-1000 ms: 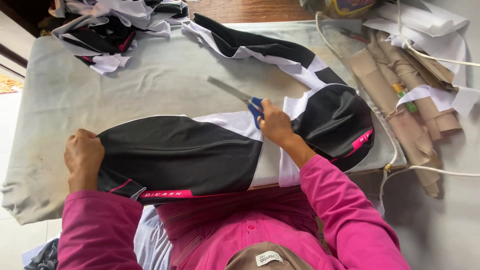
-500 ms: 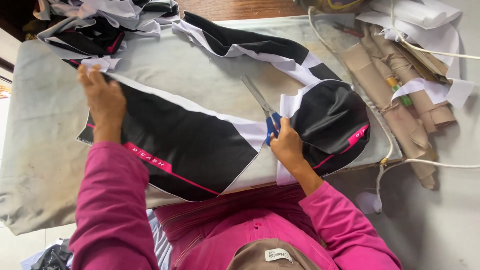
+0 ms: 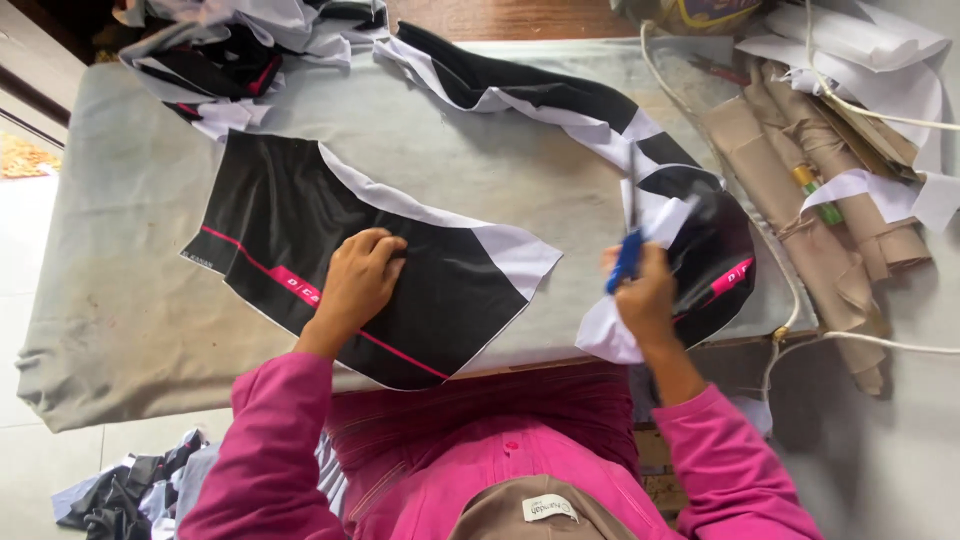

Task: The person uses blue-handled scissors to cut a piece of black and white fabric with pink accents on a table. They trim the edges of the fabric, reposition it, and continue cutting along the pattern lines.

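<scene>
Down from the head view, the left hand [image 3: 360, 275] lies flat, fingers loose, on the black fabric panel [image 3: 330, 250] spread over the grey table cover [image 3: 120, 300], while the right hand [image 3: 645, 295] grips blue-handled scissors [image 3: 628, 240] beside a black-and-white strip [image 3: 560, 100]

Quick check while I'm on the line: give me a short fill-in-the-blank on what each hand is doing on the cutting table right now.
1. The left hand presses flat on the black fabric panel, which has a ____ stripe.
2. The right hand grips scissors with ____ handles.
3. The brown paper rolls lie to the person's ____.

Missing words: pink; blue; right
</scene>
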